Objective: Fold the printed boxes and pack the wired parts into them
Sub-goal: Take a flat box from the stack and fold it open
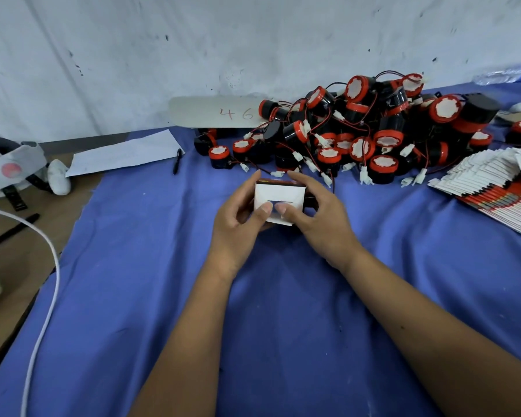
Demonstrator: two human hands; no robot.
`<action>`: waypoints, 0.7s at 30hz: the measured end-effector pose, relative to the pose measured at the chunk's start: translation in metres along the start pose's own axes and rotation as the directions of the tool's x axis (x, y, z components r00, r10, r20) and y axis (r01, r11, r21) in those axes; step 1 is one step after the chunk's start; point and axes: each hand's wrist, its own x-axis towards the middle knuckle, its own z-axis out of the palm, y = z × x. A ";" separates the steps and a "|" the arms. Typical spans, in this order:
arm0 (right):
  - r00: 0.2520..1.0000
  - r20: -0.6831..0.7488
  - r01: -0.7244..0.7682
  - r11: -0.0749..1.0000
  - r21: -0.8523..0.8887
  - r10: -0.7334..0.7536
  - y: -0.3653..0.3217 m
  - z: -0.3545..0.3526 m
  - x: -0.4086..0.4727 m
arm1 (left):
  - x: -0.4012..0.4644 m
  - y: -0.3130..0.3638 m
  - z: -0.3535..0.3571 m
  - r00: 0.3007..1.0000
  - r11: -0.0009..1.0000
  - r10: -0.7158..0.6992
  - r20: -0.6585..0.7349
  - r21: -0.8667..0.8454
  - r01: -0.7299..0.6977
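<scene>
A small printed box (pixel 278 194) is held up over the blue cloth (pixel 163 266), its white end flaps facing me. My left hand (pixel 238 218) grips its left side with the thumb on the lower flap. My right hand (pixel 316 215) grips the right side, its thumb pressing the same flap beside the left thumb. Behind the box lies a large pile of black and red wired parts (pixel 358 133) with white connectors. A fanned stack of flat unfolded boxes (pixel 494 188) lies at the right.
A sheet of paper (pixel 124 155) and a black pen (pixel 178 161) lie at the back left. A grey card marked 46 (pixel 217 112) leans on the wall. A white cable (pixel 42 266) curves along the left edge, and a plastic bottle (pixel 506 73) lies at the far right.
</scene>
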 end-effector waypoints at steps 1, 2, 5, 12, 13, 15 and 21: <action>0.999 0.036 0.002 1.000 0.000 -0.002 0.001 0.000 0.000 | 0.001 -0.002 0.000 1.000 1.000 0.017 -0.022 0.023 -0.017; 0.998 0.070 0.004 1.000 -0.013 -0.003 0.003 0.000 0.000 | 0.002 -0.003 -0.001 0.998 0.998 0.041 -0.039 0.048 -0.039; 0.989 0.144 0.048 0.987 -0.154 -0.026 0.002 0.001 -0.001 | 0.004 -0.008 -0.002 0.986 0.975 0.135 -0.098 0.188 -0.115; 0.995 0.071 0.065 0.997 0.028 -0.067 -0.004 0.003 -0.005 | 0.005 -0.009 -0.003 0.953 0.947 0.200 -0.227 0.296 -0.128; 0.997 0.054 0.058 0.995 0.081 -0.062 -0.005 0.002 -0.005 | 0.004 -0.009 -0.002 0.949 0.949 0.199 -0.246 0.290 -0.124; 0.995 0.064 0.059 0.982 0.179 -0.072 -0.006 0.002 -0.005 | 0.004 -0.009 0.000 0.942 0.976 0.134 -0.307 0.205 -0.072; 0.985 0.148 0.050 0.973 0.225 -0.085 -0.008 0.004 -0.003 | 0.002 -0.008 0.009 0.915 0.998 -0.033 -0.403 -0.060 0.010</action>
